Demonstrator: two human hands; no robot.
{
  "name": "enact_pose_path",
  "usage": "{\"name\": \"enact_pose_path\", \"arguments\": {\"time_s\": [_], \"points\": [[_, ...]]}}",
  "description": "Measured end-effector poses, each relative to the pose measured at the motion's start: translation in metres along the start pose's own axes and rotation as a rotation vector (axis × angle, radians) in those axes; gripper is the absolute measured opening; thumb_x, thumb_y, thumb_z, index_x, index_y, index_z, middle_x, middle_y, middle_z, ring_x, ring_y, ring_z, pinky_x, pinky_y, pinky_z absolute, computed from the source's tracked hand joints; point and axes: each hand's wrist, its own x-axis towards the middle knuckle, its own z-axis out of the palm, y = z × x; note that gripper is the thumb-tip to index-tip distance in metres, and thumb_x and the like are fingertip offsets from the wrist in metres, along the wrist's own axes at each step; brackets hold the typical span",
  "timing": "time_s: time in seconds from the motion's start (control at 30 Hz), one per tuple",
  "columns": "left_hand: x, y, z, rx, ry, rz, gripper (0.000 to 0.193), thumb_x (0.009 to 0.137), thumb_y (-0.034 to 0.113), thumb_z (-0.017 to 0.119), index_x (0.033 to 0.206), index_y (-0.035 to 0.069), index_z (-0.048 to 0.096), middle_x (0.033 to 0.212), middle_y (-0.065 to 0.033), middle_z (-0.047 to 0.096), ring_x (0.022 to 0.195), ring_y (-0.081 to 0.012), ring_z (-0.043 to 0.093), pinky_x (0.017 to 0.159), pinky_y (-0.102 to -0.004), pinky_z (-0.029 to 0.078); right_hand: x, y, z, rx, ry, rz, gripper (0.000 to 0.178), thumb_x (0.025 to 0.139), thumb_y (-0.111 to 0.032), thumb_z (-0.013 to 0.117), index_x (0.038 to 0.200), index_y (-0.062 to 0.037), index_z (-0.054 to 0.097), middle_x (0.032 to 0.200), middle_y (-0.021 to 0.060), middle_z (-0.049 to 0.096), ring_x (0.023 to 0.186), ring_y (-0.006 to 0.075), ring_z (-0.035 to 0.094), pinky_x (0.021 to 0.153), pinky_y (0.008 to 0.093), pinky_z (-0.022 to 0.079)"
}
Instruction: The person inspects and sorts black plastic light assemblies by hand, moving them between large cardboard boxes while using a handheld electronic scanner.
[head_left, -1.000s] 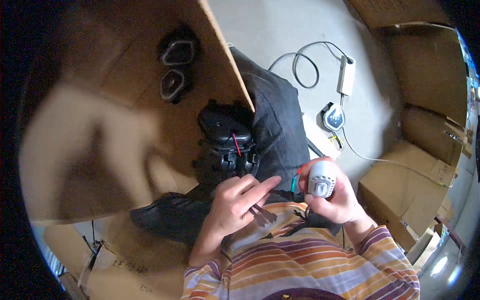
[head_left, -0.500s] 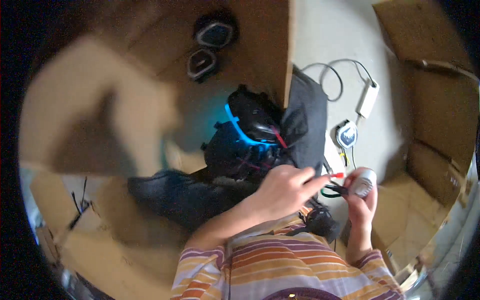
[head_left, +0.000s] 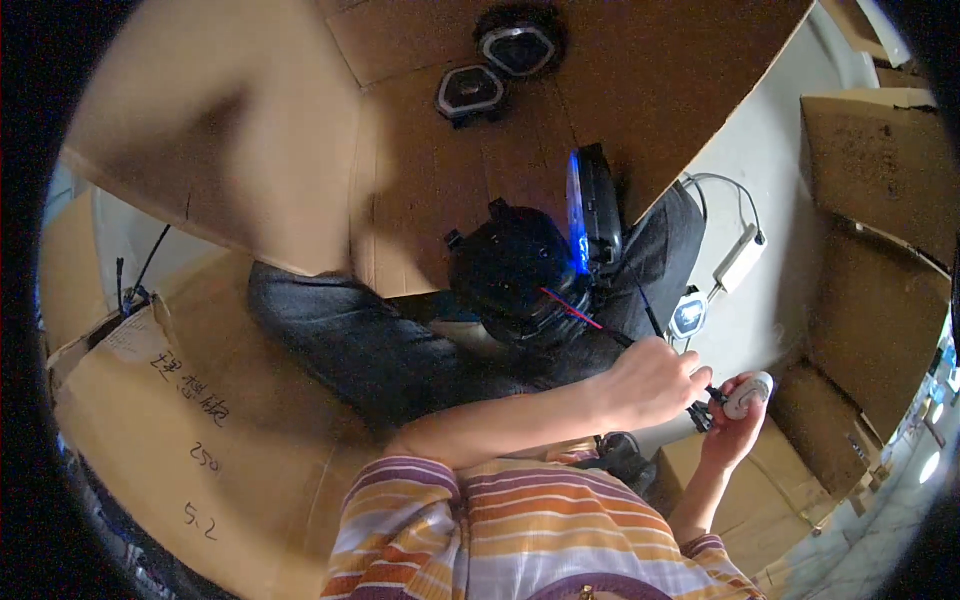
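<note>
My right hand (head_left: 738, 432) is closed round a small, rounded white-grey device (head_left: 748, 396). A short black cable (head_left: 714, 395) comes out of the device toward my left hand (head_left: 658, 382). That hand's fingers are pinched together at the cable, and its tip is partly hidden. A thin black lead (head_left: 652, 312) rises from behind the left hand. Between my legs rests a round black housing (head_left: 510, 268) with a red wire (head_left: 572, 308) at its front. Against its right side stands a second black piece (head_left: 602, 215), edge-on, with a glowing blue rim (head_left: 576, 215).
An open cardboard box (head_left: 660, 110) lies ahead, holding two dark angular pieces with pale rims (head_left: 517, 50). On the floor at the right are a white power adapter (head_left: 740, 260) and a lit angular unit (head_left: 688, 314). More cardboard boxes (head_left: 870, 290) stand on both sides.
My hands have come closer together at the cable. The red tip by my left fingers no longer shows. The blue-lit piece now appears edge-on, and the whole view has turned.
</note>
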Motion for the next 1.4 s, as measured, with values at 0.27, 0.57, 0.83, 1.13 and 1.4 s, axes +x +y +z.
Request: {"name": "enact_pose_path", "arguments": {"time_s": [0.27, 0.57, 0.83, 1.13, 1.4], "points": [[-0.013, -0.003, -0.021, 0.124, -0.016, -0.068, 0.023, 0.066, 0.012, 0.047, 0.086, 0.001, 0.051, 0.059, -0.004, 0.049, 0.047, -0.0169, 0.052, 0.043, -0.0279, 0.042, -0.008, -0.003, 0.03, 0.03, 0.005, 0.07, 0.04, 0.071, -0.043, 0.041, 0.084, -0.0054, 0.043, 0.07, 0.0048, 0.046, 0.059, 0.0113, 0.044, 0.043, 0.0188, 0.033], [-0.075, -0.051, -0.132, -0.495, 0.783, -0.318, 0.045, 0.084, 0.035, 0.023, 0.077, 0.003, 0.052, 0.073, -0.0055, 0.047, 0.065, -0.0149, 0.044, 0.065, -0.0281, 0.036, 0.004, -0.003, 0.033, 0.063, -0.171, 0.111, 0.035, 0.075, -0.037, 0.04, 0.087, -0.0048, 0.042, 0.073, 0.005, 0.044, 0.064, 0.0115, 0.045, 0.044, 0.0174, 0.038], [-0.073, -0.134, -0.19, -0.835, 1.011, -0.611, 0.035, 0.083, 0.033, 0.033, 0.077, 0.003, 0.049, 0.057, -0.0029, 0.043, 0.045, -0.0097, 0.034, 0.048, -0.023, 0.029, 0.014, -0.001, 0.054, -0.111, -0.135, 0.136, 0.045, 0.07, -0.046, 0.044, 0.084, -0.0034, 0.044, 0.064, 0.0044, 0.046, 0.052, 0.0083, 0.041, 0.04, 0.0162, 0.03], [0.018, -0.333, -0.202, -0.249, 0.725, -0.876, 0.022, 0.077, 0.019, 0.044, 0.086, 0.001, 0.053, 0.062, -0.0053, 0.051, 0.056, -0.0154, 0.046, 0.053, -0.0277, 0.037, 0.035, -0.001, 0.066, -0.223, -0.012, 0.231, 0.045, 0.072, -0.046, 0.045, 0.088, -0.0044, 0.042, 0.068, 0.0026, 0.047, 0.053, 0.0067, 0.041, 0.039, 0.0159, 0.028], [0.098, -0.527, -0.145, 0.579, 0.168, -0.482, 0.029, 0.076, 0.023, 0.041, 0.094, 0.002, 0.051, 0.09, -0.0157, 0.053, 0.082, -0.032, 0.051, 0.075, -0.0377, 0.04, 0.049, -0.03, 0.098, -0.454, -0.089, 0.587, 0.035, 0.072, -0.025, 0.048, 0.097, -0.001, 0.039, 0.08, 0.006, 0.045, 0.069, 0.0119, 0.041, 0.061, 0.0214, 0.032]]}}
